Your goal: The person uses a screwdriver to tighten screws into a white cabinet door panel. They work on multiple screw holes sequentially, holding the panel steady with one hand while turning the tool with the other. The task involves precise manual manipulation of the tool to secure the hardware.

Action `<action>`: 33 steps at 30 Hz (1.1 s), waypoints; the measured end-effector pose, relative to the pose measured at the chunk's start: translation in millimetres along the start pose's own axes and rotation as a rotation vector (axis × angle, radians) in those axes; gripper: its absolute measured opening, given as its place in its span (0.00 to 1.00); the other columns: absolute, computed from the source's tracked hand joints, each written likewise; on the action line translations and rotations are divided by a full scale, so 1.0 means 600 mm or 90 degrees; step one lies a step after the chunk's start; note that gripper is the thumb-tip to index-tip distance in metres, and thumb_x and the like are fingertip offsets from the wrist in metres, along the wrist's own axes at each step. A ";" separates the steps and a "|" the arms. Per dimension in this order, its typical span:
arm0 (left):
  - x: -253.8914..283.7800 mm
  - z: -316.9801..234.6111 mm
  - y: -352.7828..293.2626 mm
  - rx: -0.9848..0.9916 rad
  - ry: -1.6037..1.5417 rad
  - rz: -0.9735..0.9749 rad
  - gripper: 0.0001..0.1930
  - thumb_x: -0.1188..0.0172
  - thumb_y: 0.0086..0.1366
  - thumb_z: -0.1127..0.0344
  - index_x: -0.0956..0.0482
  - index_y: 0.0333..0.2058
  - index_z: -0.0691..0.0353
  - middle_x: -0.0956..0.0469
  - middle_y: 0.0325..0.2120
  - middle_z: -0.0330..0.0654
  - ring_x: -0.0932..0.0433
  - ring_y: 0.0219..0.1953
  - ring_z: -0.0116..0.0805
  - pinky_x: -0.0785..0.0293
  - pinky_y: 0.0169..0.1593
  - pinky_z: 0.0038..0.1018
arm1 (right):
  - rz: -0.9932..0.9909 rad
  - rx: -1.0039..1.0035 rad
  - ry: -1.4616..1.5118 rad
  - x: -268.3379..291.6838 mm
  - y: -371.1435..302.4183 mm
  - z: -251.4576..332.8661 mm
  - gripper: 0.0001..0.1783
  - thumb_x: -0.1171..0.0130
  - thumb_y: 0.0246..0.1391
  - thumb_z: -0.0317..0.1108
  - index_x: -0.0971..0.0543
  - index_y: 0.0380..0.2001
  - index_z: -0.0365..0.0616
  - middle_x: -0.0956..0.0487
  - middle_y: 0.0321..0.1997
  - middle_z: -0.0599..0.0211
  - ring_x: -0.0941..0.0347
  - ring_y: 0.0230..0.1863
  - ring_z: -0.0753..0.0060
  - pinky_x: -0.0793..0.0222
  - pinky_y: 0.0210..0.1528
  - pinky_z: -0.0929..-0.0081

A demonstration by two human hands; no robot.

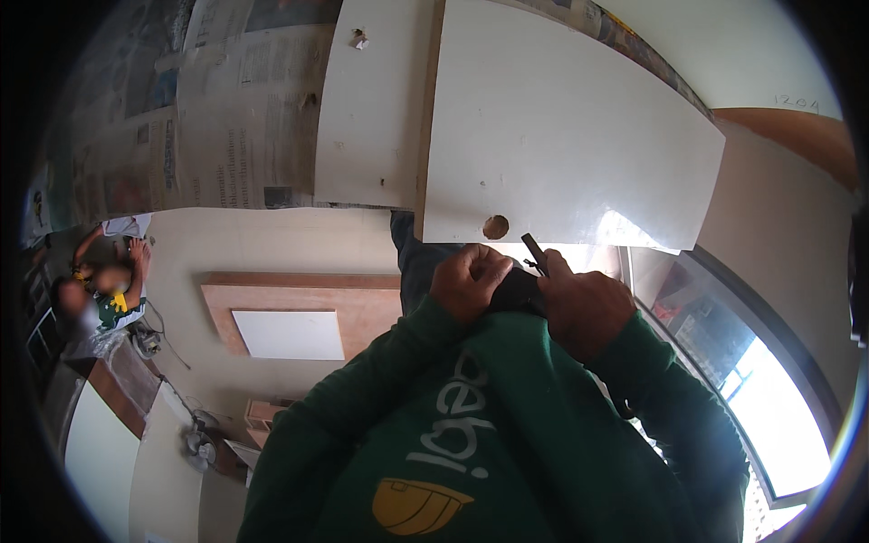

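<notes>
My left hand (469, 283) is closed in a pinch in front of my green sweatshirt; whatever lies between its fingertips is too small to make out. Close beside it, my right hand (590, 312) is wrapped round a slim dark stick-like tool (535, 254), whose end sticks up past the thumb. A small dark bit shows beside the tool. Just beyond both hands is a white panel (579, 136) with a round hole (495, 227) near its closest edge.
Newspaper sheets (217, 118) cover the surface at far left, next to a second white board (376, 109). On the floor lie a wooden panel (371, 317) and a white sheet (288, 333). A fan (199, 439) stands lower left, people (104, 281) are at left, and a window (769, 407) is at right.
</notes>
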State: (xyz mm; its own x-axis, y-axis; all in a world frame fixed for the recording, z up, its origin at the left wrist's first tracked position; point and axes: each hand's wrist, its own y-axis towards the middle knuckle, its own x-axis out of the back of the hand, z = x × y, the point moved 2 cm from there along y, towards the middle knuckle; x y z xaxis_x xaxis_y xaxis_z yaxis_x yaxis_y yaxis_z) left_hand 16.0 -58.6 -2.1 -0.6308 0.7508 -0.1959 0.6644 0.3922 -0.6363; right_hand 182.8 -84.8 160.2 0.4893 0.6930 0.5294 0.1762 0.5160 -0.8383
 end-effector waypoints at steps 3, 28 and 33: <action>-0.009 -0.022 -0.013 -0.014 0.015 -0.039 0.14 0.40 0.80 0.63 0.16 0.51 0.68 0.12 0.49 0.47 0.13 0.49 0.33 0.14 0.51 0.29 | -0.008 0.020 0.052 -0.006 0.000 0.008 0.14 0.50 0.74 0.38 0.29 0.53 0.39 0.18 0.23 0.50 0.15 0.29 0.41 0.20 0.34 0.43; -0.038 -0.111 -0.049 -0.468 0.522 -0.302 0.18 0.23 0.63 0.62 0.17 0.47 0.61 0.15 0.42 0.46 0.15 0.45 0.51 0.16 0.47 0.41 | -0.381 0.055 0.133 -0.126 -0.043 -0.174 0.15 0.42 0.72 0.41 0.20 0.49 0.40 0.14 0.28 0.51 0.12 0.36 0.43 0.18 0.37 0.50; -0.022 -0.092 -0.004 -0.489 0.770 -0.276 0.20 0.24 0.60 0.68 0.19 0.50 0.51 0.17 0.45 0.37 0.20 0.44 0.47 0.20 0.44 0.41 | -0.375 -0.387 0.494 -0.525 -0.131 -0.446 0.27 0.39 0.68 0.57 0.19 0.52 0.42 0.13 0.49 0.44 0.17 0.52 0.32 0.23 0.57 0.43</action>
State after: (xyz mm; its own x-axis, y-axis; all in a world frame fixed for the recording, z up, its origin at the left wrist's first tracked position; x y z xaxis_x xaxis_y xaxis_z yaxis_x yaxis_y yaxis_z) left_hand 45.0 -40.1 43.2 -0.3787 0.3298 0.8648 0.8030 0.5817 0.1298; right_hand 243.2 -478.3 24.2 0.5516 -0.1816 0.8141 0.8324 0.1828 -0.5232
